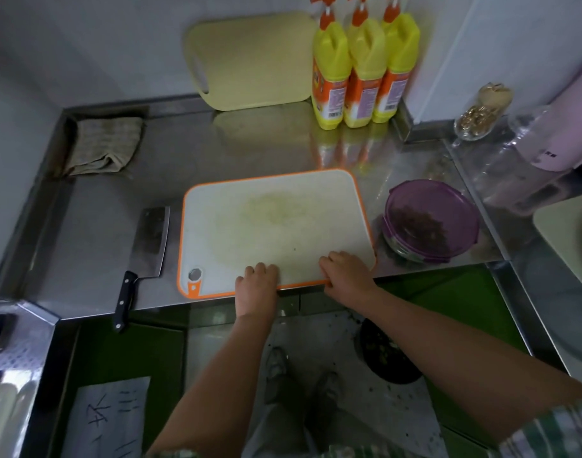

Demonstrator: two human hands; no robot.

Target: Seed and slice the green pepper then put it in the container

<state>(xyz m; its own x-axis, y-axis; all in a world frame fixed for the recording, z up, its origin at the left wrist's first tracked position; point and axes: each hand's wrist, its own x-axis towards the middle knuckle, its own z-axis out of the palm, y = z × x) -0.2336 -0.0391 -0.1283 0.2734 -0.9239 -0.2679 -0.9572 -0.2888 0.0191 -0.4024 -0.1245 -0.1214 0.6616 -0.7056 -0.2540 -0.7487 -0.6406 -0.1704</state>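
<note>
Bare forearms, the left forearm (223, 368) and the right forearm (448, 352), ran up from the bottom of the view to the near edge of a white plastic cutting board with an orange rim (266, 226) on the steel counter (94, 233). The right hand (347, 276) clasped that near edge, fingers bent over the top and thumb tucked at the rim. The left hand (257, 282) lay across the same edge with fingers bent on the surface; whether its thumb hooked beneath could not be told.

No whole green pepper was on show. Only a pale green stain (276, 209) marked the board, and dark chopped pieces (421, 226) sat inside the round clear container with a purple lid (431, 223) just beside the board's right edge. They were probably the pepper, though the light was too dim to be sure.

Cutting looked finished, and the step in hand seemed to be shifting or clearing the board. To do it well, both hands should lift evenly and keep the board level. It should stay off the steel cleaver with a black handle (150, 239) lying just to the left, as that handle overhung the counter edge and a nudge could tip it off. The container on the right needed the same care.
</note>
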